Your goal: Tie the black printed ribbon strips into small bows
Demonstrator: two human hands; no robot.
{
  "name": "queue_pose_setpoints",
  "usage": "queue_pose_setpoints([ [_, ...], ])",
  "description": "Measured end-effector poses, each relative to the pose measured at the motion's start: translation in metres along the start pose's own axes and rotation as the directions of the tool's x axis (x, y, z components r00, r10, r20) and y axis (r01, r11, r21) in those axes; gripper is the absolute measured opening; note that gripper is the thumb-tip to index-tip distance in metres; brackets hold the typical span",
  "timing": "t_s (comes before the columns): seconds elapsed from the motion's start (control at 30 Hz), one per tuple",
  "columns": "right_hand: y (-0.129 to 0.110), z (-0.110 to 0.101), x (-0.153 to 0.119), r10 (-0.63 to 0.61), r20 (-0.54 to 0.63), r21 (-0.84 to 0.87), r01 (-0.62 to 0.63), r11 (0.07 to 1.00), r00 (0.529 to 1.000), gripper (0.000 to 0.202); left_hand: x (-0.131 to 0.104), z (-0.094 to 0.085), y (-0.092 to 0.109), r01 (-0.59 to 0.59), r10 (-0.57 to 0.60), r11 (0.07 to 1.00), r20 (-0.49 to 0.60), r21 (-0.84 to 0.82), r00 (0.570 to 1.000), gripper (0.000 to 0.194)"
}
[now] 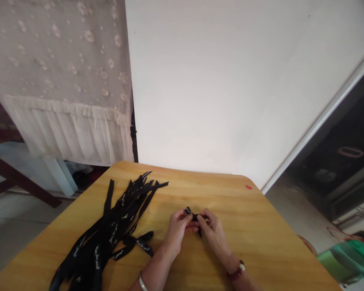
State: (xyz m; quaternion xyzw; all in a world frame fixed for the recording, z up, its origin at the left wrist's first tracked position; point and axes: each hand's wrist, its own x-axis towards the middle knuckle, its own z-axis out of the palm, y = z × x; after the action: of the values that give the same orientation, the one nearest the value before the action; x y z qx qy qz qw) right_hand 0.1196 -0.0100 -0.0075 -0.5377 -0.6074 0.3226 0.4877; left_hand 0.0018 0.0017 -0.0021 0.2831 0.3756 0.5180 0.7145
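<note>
Between my two hands is a short black ribbon (195, 217) with a little white lettering, held just above the wooden table. My left hand (178, 228) pinches its left part, where a small loop or end sticks up past the fingertips. The fingers of my right hand (211, 228) are closed on the other side, and a dark tail hangs below them. Part of the ribbon is hidden by my fingers. Left of my hands lies a pile of black ribbon strips (115, 226) printed with white script. Close to my left forearm sits a looped ribbon piece (136, 242).
The wooden table (255, 242) has rounded far corners and meets a white panel (230, 89). A small red object (248, 187) lies near the far right corner. A lace curtain (66, 72) hangs at the left. Beyond the right edge stands a green translucent container (346, 260).
</note>
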Motion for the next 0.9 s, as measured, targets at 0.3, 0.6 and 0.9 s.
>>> queue_pose_setpoints([
  [0.3, 0.0, 0.001, 0.001, -0.022, -0.012, -0.022, 0.022, 1.0, 1.0, 0.021, -0.001, 0.003, 0.002, 0.022, -0.021, 0.999, -0.024, 0.045, 0.999, 0.01],
  [0.6, -0.001, 0.0, 0.001, 0.018, 0.004, 0.021, -0.018, 1.0, 1.0, 0.023, -0.002, 0.004, 0.003, 0.015, -0.014, 0.997, -0.021, 0.08, 1.0, 0.009],
  [0.9, -0.009, -0.001, 0.001, -0.006, 0.054, 0.042, 0.004, 0.999, 0.999, 0.018, -0.004, 0.006, -0.002, -0.017, 0.004, 0.981, 0.071, 0.194, 0.997, 0.024],
])
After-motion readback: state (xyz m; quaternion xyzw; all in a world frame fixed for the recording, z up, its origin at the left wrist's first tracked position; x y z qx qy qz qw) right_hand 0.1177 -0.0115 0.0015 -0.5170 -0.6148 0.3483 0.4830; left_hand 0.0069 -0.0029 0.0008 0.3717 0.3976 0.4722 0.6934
